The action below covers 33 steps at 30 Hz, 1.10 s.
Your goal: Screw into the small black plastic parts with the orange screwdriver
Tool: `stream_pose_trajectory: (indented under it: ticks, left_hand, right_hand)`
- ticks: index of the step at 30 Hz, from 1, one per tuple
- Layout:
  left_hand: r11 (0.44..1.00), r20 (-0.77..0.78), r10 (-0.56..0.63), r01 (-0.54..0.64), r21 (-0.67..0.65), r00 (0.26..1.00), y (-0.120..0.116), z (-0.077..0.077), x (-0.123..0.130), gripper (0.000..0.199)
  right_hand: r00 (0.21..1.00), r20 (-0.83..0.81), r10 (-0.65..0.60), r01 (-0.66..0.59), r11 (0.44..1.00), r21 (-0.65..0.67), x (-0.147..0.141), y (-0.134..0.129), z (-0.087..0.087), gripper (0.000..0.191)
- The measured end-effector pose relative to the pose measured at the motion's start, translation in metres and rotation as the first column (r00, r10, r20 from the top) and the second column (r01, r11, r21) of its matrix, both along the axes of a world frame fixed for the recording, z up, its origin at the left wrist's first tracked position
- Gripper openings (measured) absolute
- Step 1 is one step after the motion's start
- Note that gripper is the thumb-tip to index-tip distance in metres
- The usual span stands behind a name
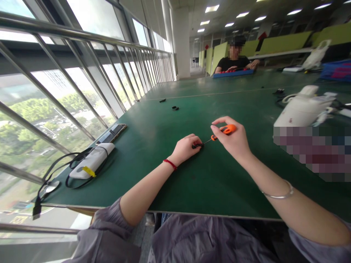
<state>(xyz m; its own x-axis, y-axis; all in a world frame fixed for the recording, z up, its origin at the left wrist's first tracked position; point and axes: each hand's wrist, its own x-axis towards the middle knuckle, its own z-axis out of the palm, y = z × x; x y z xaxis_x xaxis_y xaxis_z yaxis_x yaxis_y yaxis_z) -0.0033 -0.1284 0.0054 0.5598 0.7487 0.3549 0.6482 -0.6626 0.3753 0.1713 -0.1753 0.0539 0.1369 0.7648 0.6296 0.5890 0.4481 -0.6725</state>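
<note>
Near the middle of the green table, my left hand has its fingers closed on a small black part, resting low at the tabletop. An orange and black screwdriver lies against my right hand, held between the thumb and the curled fingers. Its thin metal shaft points down and left, and the tip meets the black part or ends right beside it. The part's details are too small to make out, and my left fingers cover some of it.
Small black pieces lie farther back on the green table. At the left are a phone and a white power bank with black cables, beside a metal railing. A white object stands right; a person sits across behind a blue tray.
</note>
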Motion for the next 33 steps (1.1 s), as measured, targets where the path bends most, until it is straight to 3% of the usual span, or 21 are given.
stream_pose_trajectory:
  ticks: [3,6,9,15,19,25,30,33]
  left_hand:
    - [1.000,0.010,-0.009,0.009,0.013,1.000,0.0001,-0.0002,0.0002,0.013]
    - [1.000,0.013,-0.005,0.005,-0.001,1.000,0.0002,-0.0001,0.0005,0.013]
    - [1.000,0.008,0.003,-0.003,-0.016,1.000,0.0002,0.0008,0.0006,0.013]
    - [1.000,0.007,-0.018,0.018,0.022,1.000,0.0008,-0.0004,0.0000,0.012]
    - [1.000,0.005,-0.013,0.013,0.017,1.000,0.0011,-0.0013,0.0002,0.012]
    - [1.000,-0.006,-0.012,0.012,0.006,1.000,0.0006,-0.0004,0.0004,0.013]
    - [0.999,0.001,-0.037,0.037,0.017,0.999,0.0010,-0.0015,0.0003,0.013]
    - [0.999,-0.007,-0.031,0.031,0.008,0.999,0.0013,-0.0020,0.0007,0.014]
  right_hand:
    - [1.000,-0.007,0.022,-0.022,0.999,0.042,0.0008,0.0001,-0.0005,0.014]
    - [0.996,-0.001,0.084,-0.084,0.994,0.077,0.0036,0.0028,-0.0044,0.026]
    - [0.998,0.007,0.068,-0.068,0.996,0.066,0.0055,0.0048,-0.0067,0.032]
    - [0.999,0.016,0.046,-0.046,0.999,-0.004,0.0017,-0.0004,-0.0010,0.017]
    - [0.998,0.019,0.067,-0.069,0.996,0.060,0.0007,-0.0011,0.0002,0.013]
    - [0.998,0.042,0.037,-0.041,0.995,0.092,0.0040,0.0029,-0.0026,0.029]
    - [0.998,0.027,0.061,-0.062,0.998,0.032,0.0025,-0.0007,0.0001,0.016]
    - [0.998,0.041,0.050,-0.052,0.997,0.062,0.0011,-0.0021,0.0012,0.012]
